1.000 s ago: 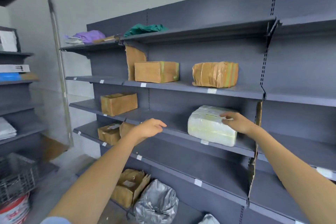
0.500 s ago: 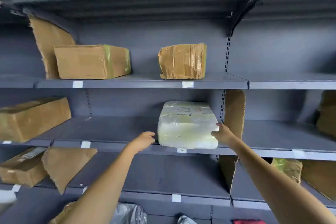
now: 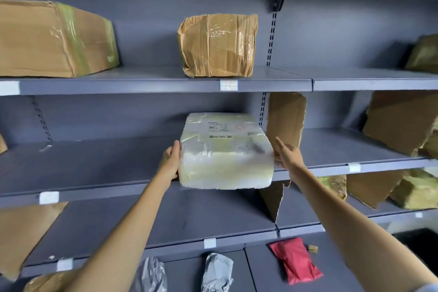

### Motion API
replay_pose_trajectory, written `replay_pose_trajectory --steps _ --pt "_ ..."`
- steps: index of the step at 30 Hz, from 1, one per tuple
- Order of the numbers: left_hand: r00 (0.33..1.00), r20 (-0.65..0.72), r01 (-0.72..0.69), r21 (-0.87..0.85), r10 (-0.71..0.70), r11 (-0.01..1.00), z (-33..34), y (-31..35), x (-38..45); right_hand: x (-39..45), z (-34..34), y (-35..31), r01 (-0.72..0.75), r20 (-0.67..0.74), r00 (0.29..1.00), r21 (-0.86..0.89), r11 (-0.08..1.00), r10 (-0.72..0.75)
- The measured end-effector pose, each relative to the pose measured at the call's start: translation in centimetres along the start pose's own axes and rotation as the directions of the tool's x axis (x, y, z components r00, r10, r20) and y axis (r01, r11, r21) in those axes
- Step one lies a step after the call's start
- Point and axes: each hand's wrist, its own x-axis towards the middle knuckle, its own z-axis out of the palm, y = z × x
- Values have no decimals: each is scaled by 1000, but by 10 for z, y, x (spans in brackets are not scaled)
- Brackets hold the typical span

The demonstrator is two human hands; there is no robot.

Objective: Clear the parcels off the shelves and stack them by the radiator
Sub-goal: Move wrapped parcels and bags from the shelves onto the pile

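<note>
- Head view: my left hand (image 3: pixel 171 163) lies flat on the left side of the white parcel (image 3: pixel 225 152), fingers straight and pressed together.
- My right hand (image 3: pixel 285 155) is at the parcel's right side, fingers straight; I cannot tell whether they touch it.
- The parcel sits on the middle shelf (image 3: pixel 94 168), its near end overhanging the front edge, with a cardboard sheet (image 3: pixel 286 116) just to the right.
- I judge this the take-off step: squeeze from both sides, then draw the parcel near and clear of the lip.
- Brown parcels (image 3: pixel 218 45) wait on the upper shelf; the radiator isn't in view.
</note>
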Motion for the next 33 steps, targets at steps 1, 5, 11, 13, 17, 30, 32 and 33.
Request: replay_pose_trajectory --steps 1,5,11,13,17,30,32,33 --pt "1000 18 25 3 -25 1000 -4 -5 -3 0 -3 4 -38 16 999 11 999 38" --pt "968 157 203 -46 -194 978 -22 -29 -26 -21 -27 29 -289 381 873 -97 952 304" --pt "827 430 353 107 -363 930 4 -91 -99 -54 -68 88 -187 555 690 -484 855 465" --pt "758 488 373 219 -432 902 24 -115 -132 -70 -85 116 -187 541 691 -507 841 480" --pt "622 559 478 284 -548 831 80 -161 -184 -116 -155 179 -283 446 708 -531 799 547" --pt "46 787 267 583 -615 767 504 -134 -381 -329 -569 281 -687 -161 667 243 685 727" --pt "-29 784 170 615 -620 770 560 -128 -437 -379 -620 297 -655 -285 592 376 656 754" --pt "-45 782 134 621 -622 772 577 -127 -457 -398 -635 303 -648 -312 564 406 644 764"
